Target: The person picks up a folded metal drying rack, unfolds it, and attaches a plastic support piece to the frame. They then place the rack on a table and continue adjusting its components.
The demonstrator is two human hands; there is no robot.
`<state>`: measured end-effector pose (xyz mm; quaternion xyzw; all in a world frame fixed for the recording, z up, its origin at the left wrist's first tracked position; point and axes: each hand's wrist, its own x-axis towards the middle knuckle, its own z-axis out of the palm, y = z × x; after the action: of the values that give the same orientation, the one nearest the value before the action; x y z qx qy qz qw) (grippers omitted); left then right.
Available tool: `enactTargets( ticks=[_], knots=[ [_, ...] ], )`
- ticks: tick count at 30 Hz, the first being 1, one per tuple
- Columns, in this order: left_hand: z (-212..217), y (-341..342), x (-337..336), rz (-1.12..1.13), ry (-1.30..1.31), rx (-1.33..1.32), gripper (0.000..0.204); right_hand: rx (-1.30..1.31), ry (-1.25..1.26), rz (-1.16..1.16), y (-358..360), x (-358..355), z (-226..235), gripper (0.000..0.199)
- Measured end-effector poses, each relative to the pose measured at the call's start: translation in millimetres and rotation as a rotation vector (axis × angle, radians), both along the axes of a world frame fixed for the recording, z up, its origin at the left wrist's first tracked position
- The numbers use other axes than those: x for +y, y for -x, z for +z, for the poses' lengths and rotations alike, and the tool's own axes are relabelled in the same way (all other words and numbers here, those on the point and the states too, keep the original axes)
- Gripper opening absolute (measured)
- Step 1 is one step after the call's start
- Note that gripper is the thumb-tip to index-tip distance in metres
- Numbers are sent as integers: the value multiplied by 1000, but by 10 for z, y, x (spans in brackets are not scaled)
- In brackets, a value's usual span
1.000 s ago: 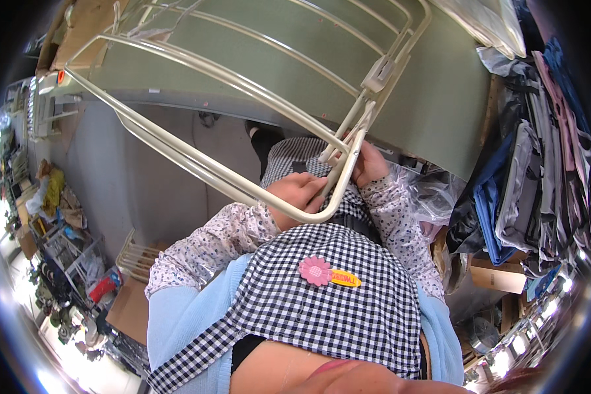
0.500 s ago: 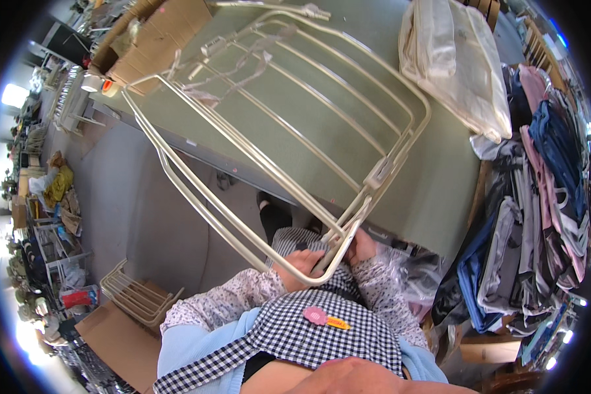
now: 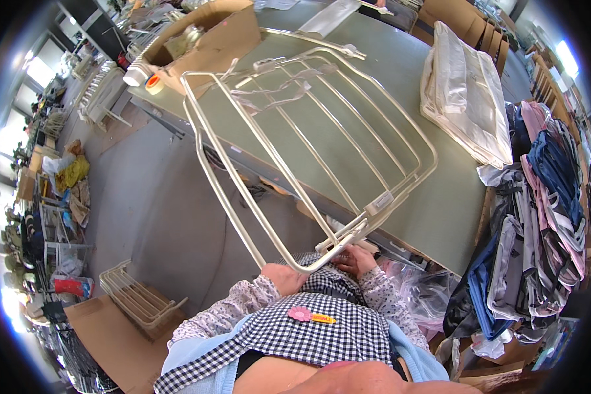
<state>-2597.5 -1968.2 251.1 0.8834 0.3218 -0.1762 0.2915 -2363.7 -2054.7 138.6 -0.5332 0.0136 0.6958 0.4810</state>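
Observation:
A large cream metal tube frame (image 3: 281,162) with several parallel bars leans over the table edge, its near corner low in front of my apron. My left hand (image 3: 284,279) is closed at the near tube, its fingertips partly hidden behind it. My right hand (image 3: 356,261) is closed with curled fingers on the frame's near right joint. Beside that joint, a pale fitting (image 3: 378,203) sits on the side tube. A clear plastic strip (image 3: 269,102) hangs over the far bars.
The green table (image 3: 433,217) carries an open cardboard box (image 3: 226,39), an orange-and-white tape roll (image 3: 154,83) and folded cream fabric covers (image 3: 469,92). Folded fabric pieces (image 3: 505,262) are stacked at right. Another tube frame (image 3: 138,295) lies on cardboard at lower left. Clear plastic bags (image 3: 417,289) hang by the table.
The frame's far end has shifted right and lower in view as the whole view moved. My left hand has slid slightly left along the near tube; my right hand stays by the joint.

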Motion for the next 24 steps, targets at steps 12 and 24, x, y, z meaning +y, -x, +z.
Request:
enactTargets(
  ticks=[12, 24],
  knots=[
    [-101, 1210, -78, -129, -213, -70, 37, -1778, -130, 159, -499, 431, -88, 52],
    [401, 1023, -37, -130, -282, 47, 34, -1058, -122, 602, -633, 1665, -320, 36]
  ],
)
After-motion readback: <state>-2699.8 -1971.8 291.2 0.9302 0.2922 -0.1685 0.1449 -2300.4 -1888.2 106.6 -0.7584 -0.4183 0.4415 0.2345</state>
